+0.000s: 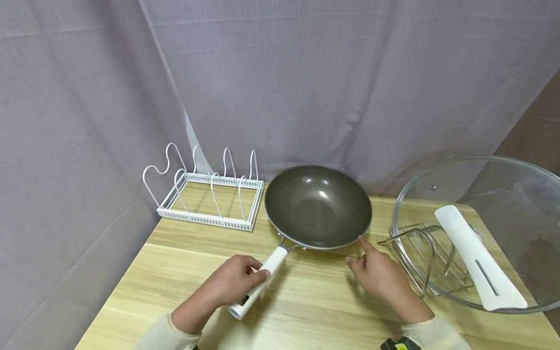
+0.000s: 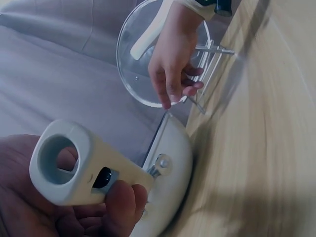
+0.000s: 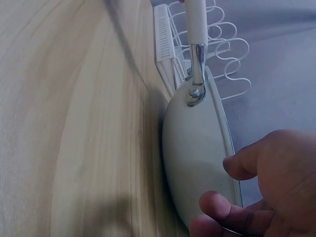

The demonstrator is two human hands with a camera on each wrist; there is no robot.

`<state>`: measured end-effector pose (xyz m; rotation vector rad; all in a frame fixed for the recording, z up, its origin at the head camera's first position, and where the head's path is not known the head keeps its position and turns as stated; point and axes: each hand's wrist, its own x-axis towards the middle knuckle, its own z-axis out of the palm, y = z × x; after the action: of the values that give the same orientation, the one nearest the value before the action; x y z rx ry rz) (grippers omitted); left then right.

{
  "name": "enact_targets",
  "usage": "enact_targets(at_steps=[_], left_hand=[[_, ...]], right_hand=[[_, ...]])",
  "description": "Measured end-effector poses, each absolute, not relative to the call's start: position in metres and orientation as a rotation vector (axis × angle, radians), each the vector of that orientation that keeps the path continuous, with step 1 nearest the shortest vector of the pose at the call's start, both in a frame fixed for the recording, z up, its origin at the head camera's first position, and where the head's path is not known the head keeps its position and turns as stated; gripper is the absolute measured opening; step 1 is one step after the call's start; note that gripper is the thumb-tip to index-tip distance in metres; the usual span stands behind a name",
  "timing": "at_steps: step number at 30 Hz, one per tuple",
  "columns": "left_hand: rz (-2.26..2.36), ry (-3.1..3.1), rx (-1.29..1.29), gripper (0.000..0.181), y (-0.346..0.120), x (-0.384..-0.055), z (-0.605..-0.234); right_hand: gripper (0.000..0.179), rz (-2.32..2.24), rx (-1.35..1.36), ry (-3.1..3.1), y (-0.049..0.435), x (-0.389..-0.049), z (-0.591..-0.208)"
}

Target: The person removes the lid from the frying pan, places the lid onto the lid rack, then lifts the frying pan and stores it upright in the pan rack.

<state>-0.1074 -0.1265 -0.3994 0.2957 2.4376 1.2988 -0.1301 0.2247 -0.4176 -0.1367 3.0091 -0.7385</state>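
Note:
A wok (image 1: 318, 209) with a dark inside and a pale outer wall sits at the middle of the wooden table, its white handle (image 1: 272, 265) pointing to the near left. My left hand (image 1: 232, 282) holds that handle, thumb on one side and fingers on the other. In the left wrist view the hollow handle end (image 2: 59, 163) faces the camera. On the right side, my right hand (image 1: 382, 272) has its index fingertip at the wok's near right rim, the thumb apart from it. The right wrist view has this hand's thumb (image 3: 242, 163) beside the wok's outer wall (image 3: 197, 153).
Left of the wok stands a white wire rack (image 1: 205, 221) with looped dividers. A glass lid (image 1: 520, 194) with a long white handle (image 1: 479, 257) leans in a metal wire stand (image 1: 428, 253) on the right. Grey curtains (image 1: 280, 82) hang behind the table (image 1: 183, 262).

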Motion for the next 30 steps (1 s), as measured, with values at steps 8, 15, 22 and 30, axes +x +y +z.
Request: enact_targets(at_steps=[8, 15, 22, 30], left_hand=[[1.435, 2.291, 0.31, 0.039, -0.122, -0.107, -0.402], [1.494, 2.278, 0.33, 0.038, -0.116, -0.105, -0.403], [1.567, 2.2, 0.319, 0.036, -0.111, -0.104, -0.406], [1.571, 2.251, 0.344, 0.036, -0.1, -0.1, -0.41]], right_hand=[[0.082, -0.746, -0.137, 2.988, 0.227, -0.132, -0.417], [0.083, -0.751, -0.138, 2.966, 0.229, -0.135, -0.415], [0.085, -0.741, -0.115, 2.954, 0.231, -0.137, -0.416], [0.088, -0.736, -0.079, 2.936, 0.234, -0.14, -0.414]])
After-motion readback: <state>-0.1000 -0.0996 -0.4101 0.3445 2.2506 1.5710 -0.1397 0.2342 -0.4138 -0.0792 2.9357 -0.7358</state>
